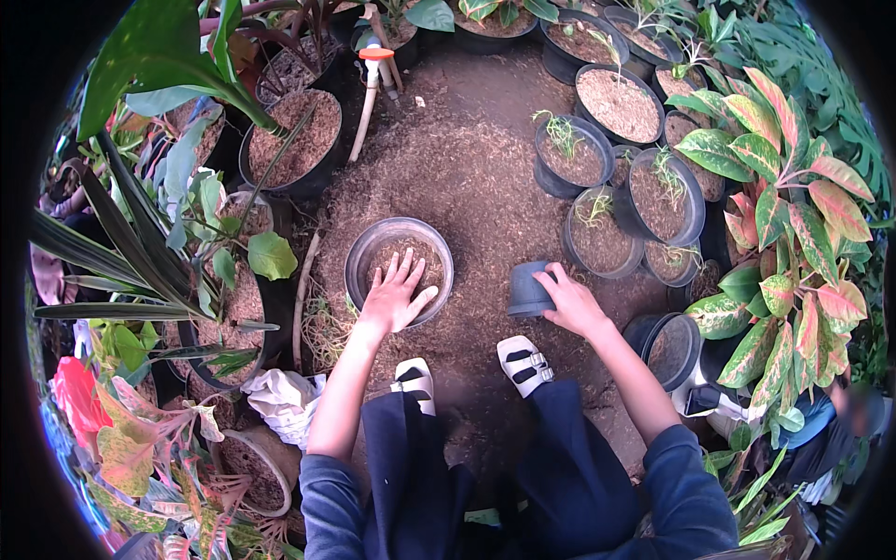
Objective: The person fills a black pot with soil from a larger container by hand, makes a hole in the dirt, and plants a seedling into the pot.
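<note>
A round black plastic pot (351, 260) stands on the ground before me, with brown soil mix inside. My left hand (399, 290) lies over that soil, palm down and fingers spread, holding nothing. To the right, my right hand (572, 297) grips a smaller dark plastic pot (530, 288) by its edge. This small pot is tilted over, its base or side towards me, at or just above the ground; its inside is hidden from view.
Several pots with grassy seedlings (595, 224) crowd the right, near nested empty pots (672, 350). A pipe with an orange-topped fitting (376, 53) rises at the far left. A stick (306, 301), pulled stems (325, 336) and a white bag (283, 400) lie left. Another person (812, 427) is at lower right.
</note>
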{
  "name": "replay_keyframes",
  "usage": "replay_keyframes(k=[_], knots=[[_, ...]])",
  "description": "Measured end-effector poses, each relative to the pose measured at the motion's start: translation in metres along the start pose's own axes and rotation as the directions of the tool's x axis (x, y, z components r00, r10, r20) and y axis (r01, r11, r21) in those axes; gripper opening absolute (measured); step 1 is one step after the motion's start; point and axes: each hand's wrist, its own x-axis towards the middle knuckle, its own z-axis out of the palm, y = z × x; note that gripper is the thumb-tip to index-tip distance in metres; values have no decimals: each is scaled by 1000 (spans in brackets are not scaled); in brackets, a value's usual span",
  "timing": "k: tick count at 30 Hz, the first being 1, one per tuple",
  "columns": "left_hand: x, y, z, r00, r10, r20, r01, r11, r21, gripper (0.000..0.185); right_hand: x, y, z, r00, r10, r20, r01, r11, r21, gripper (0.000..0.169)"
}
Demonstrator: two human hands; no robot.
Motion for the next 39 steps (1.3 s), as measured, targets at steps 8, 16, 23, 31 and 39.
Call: replay_keyframes(k=[8, 16, 23, 31, 39], knots=[[4, -8, 4, 1000, -21, -11, 20, 998, -54, 73, 2, 16, 10, 999, 38, 28, -43, 979, 200, 98], [-9, -7, -9, 991, 29, -134, -29, 1000, -2, 57, 4, 11, -8, 995, 41, 88, -61, 970, 237, 89], [-53, 3, 15, 781, -24, -624, -84, 986, -144, 39, 68, -10, -41, 924, 216, -317, -184, 975, 127, 91], [-62, -15, 46, 742, -262, -617, 28, 932, -363, 65, 104, -1, -9, 837, 385, -390, -340, 923, 181, 94], [-62, -15, 52, 748, -288, -598, -15, 894, -448, 67, 61, -20, 37, 740, 521, -426, -334, 834, 440, 94]])
